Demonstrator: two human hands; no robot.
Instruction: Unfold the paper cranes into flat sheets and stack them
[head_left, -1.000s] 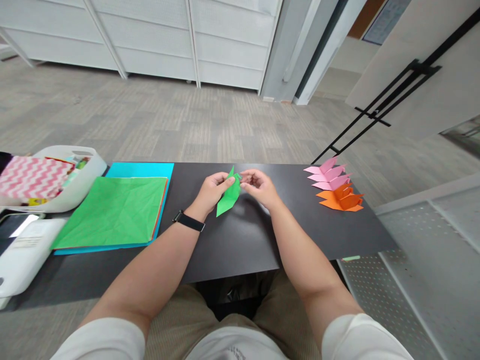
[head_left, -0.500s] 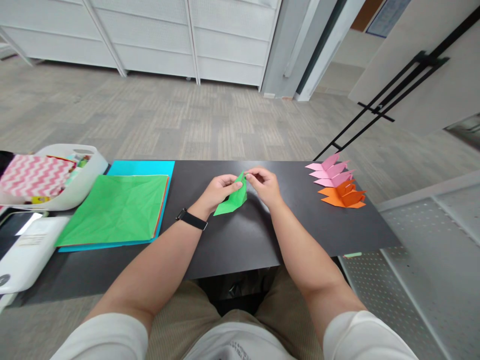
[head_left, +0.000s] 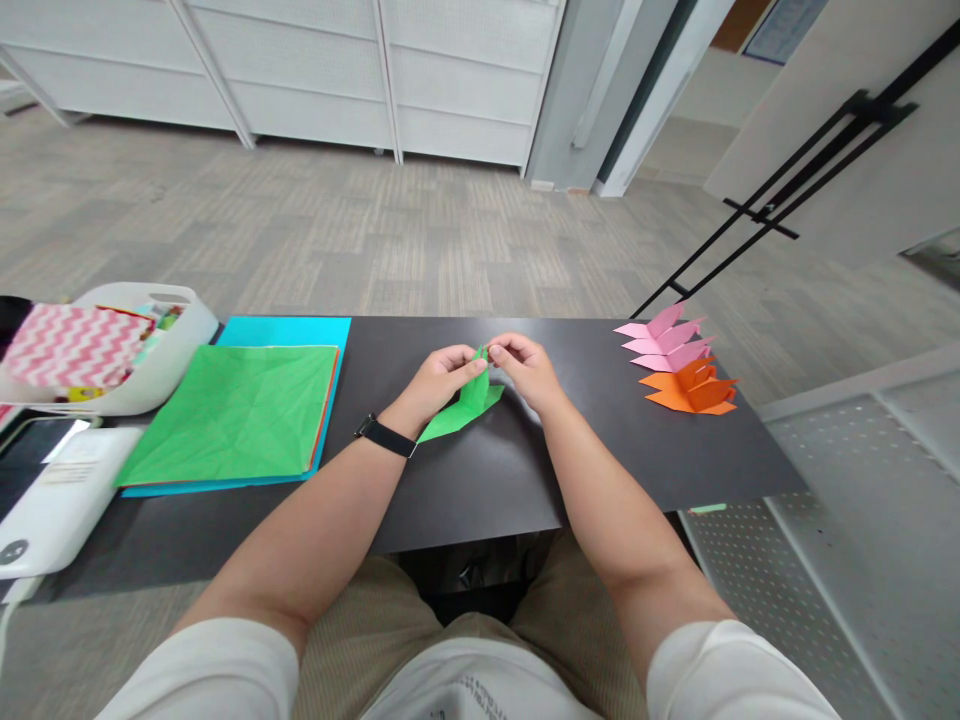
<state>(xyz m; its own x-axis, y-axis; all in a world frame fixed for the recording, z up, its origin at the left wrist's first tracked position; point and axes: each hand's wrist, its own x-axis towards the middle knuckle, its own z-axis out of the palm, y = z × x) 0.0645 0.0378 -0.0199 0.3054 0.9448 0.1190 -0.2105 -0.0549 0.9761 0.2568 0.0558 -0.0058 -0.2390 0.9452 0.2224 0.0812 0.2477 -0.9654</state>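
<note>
A folded green paper piece (head_left: 471, 400) is held over the middle of the dark table (head_left: 480, 490), its lower part spread out to both sides. My left hand (head_left: 444, 380) pinches its upright part between thumb and fingers. The thumb and fingertips of my right hand (head_left: 525, 368) are closed on the top tip of the same piece. Pink folded paper pieces (head_left: 667, 338) stand at the table's right end, with an orange folded paper piece (head_left: 691, 388) just in front of them.
On the left, green paper sheets (head_left: 240, 410) lie over blue sheets (head_left: 289, 330). Beyond them are a white basket (head_left: 176, 345) holding a pink zigzag-patterned item, a phone (head_left: 34, 450) and a white device (head_left: 64, 500) with a cable.
The green piece's lower part has opened out, with a point now showing toward the right below my right hand. Both hands keep their hold, and the view has shifted slightly.
</note>
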